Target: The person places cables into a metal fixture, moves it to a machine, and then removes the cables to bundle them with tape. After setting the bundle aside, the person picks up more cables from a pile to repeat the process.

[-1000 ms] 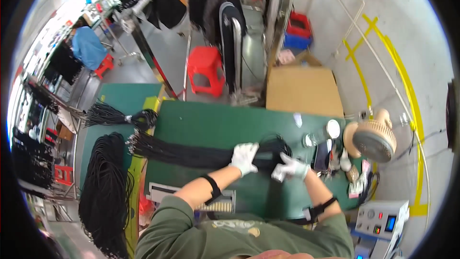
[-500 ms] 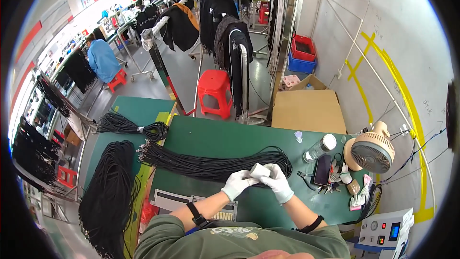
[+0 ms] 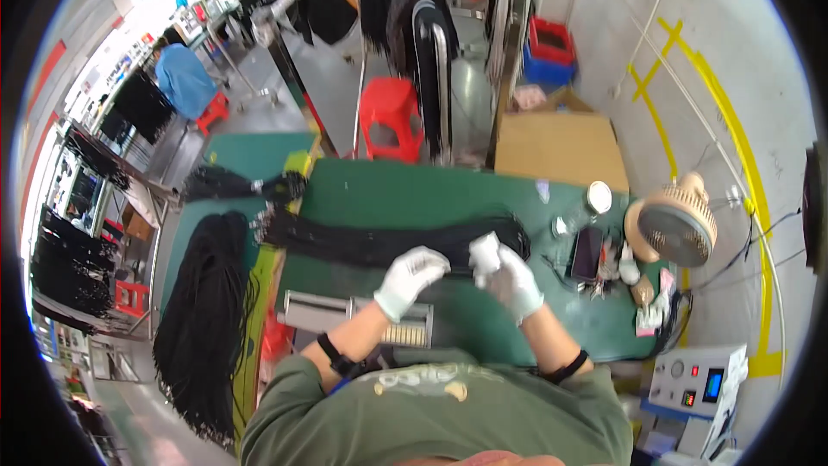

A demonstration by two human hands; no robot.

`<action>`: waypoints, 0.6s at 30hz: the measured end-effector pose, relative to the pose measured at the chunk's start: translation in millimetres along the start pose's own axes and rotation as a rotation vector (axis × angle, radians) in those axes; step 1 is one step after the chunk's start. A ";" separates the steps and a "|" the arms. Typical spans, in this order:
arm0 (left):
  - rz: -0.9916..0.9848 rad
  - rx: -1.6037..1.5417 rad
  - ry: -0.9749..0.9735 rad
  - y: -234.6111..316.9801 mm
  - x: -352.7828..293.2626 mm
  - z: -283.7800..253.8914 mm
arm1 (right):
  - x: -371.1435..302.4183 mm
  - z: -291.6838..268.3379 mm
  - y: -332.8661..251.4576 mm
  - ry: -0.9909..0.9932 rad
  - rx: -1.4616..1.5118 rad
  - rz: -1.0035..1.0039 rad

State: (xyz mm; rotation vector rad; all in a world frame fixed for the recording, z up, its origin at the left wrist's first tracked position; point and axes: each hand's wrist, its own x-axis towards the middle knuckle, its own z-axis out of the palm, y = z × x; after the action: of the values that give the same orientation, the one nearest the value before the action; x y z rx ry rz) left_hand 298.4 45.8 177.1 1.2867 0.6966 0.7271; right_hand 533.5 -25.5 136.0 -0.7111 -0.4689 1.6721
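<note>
Black cable bundle (image 3: 379, 243) lies lengthwise along worktop (image 3: 448, 190) middle, looped end toward right edge. Left hand (image 3: 410, 278) and right hand (image 3: 507, 273), gloved, curled just above it; grip unclear. Risk: strands snagging phone (image 3: 587, 252) clutter, dragging it off.

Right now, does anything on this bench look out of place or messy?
Nothing looks spilled or damaged. The bundle of black cords lies straight across the green table, both gloved hands, left and right, just in front of it. Only the small items beside the fan look cluttered.
</note>
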 end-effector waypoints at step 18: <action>-0.035 0.118 0.055 -25.6 2.6 13.2 | -10.4 48.0 1.3 -0.147 -0.346 -0.233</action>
State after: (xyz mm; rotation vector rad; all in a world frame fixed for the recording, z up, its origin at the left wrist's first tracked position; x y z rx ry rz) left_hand 312.7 36.9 153.6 1.3631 0.8149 0.7039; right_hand 501.3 -32.4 172.4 -0.7533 -0.9263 1.4433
